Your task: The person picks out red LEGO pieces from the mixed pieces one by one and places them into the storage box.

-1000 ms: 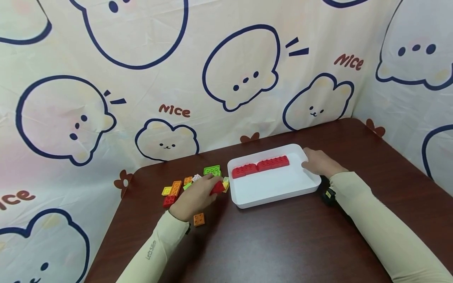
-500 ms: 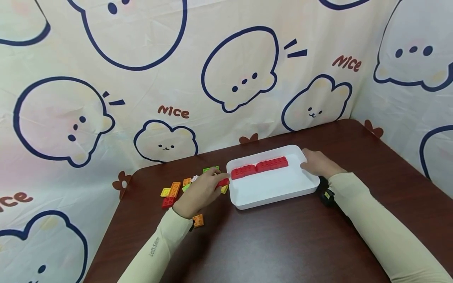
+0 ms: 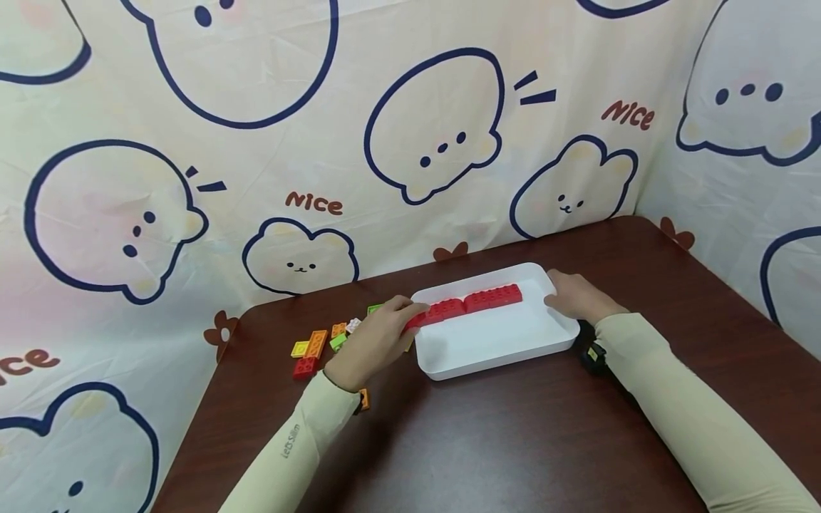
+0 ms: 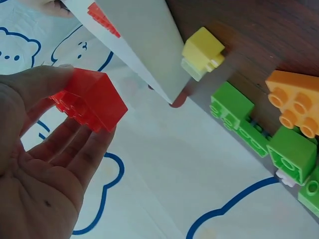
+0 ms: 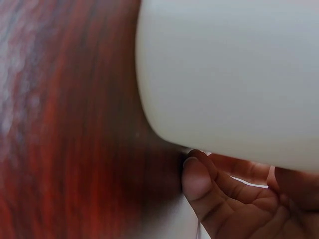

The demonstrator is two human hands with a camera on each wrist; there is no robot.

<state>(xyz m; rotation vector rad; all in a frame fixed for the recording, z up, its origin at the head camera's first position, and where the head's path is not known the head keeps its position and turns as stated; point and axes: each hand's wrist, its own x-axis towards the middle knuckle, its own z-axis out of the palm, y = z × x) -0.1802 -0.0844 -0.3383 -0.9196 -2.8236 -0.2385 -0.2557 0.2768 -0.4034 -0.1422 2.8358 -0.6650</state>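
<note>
My left hand (image 3: 373, 343) pinches a red building brick (image 4: 97, 97) between thumb and fingers, over the left rim of a white tray (image 3: 497, 340). In the left wrist view the brick's studs face down toward the fingers. Along the far side of the tray lies a row of red bricks (image 3: 494, 297); the held brick is close to the row's left end, and whether they touch I cannot tell. At the tray's right end my right hand (image 3: 579, 296) grips the rim. The right wrist view has the fingers (image 5: 197, 179) curled at the tray's edge.
Left of the tray lie several loose bricks: an orange one (image 3: 316, 343), a red one (image 3: 306, 368), a yellow one (image 3: 299, 348) and green ones (image 4: 234, 102). Another orange brick (image 3: 365, 399) is partly behind the left wrist. A printed cloth (image 3: 308, 142) hangs behind the brown table (image 3: 481, 442).
My left hand has moved right and slightly up with the red brick, from above the loose bricks to the tray's left rim. The right hand stays on the tray.
</note>
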